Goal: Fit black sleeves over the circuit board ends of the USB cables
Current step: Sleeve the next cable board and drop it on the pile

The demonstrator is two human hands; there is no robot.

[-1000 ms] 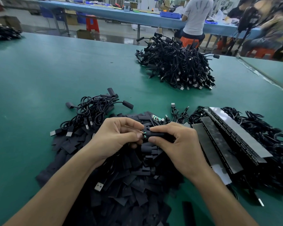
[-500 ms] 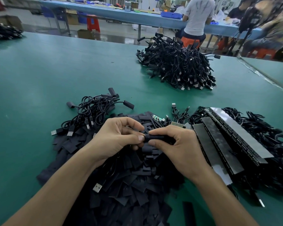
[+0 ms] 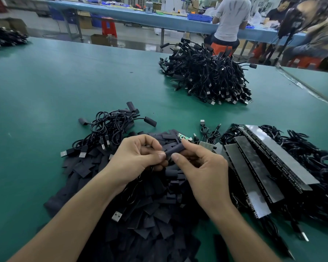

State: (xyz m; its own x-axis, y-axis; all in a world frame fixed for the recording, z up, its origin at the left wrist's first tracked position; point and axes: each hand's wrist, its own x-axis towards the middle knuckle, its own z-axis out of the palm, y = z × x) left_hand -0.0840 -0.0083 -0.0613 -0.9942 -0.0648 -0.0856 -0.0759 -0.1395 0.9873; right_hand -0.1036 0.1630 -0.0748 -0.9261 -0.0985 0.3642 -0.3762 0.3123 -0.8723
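Observation:
A black sleeve (image 3: 175,149) is held between both hands over a heap of flat black sleeves (image 3: 140,214). My left hand (image 3: 136,157) pinches the cable end at the sleeve's left mouth; the board inside is hidden. My right hand (image 3: 201,167) grips the sleeve with thumb and fingers. The cable's USB plug (image 3: 116,216) lies on the heap below. A bare green circuit board (image 3: 182,136) lies just behind my right fingers.
A small bunch of sleeved cables (image 3: 110,127) lies behind the heap. A big pile of cables (image 3: 206,76) sits far back. Rows of cables on strips (image 3: 263,167) lie to the right. People sit at a blue bench (image 3: 140,16) beyond the green table (image 3: 45,87).
The green board tip seen between my hands a second ago has gone inside the sleeve. My right hand has tilted the sleeve's far end upward.

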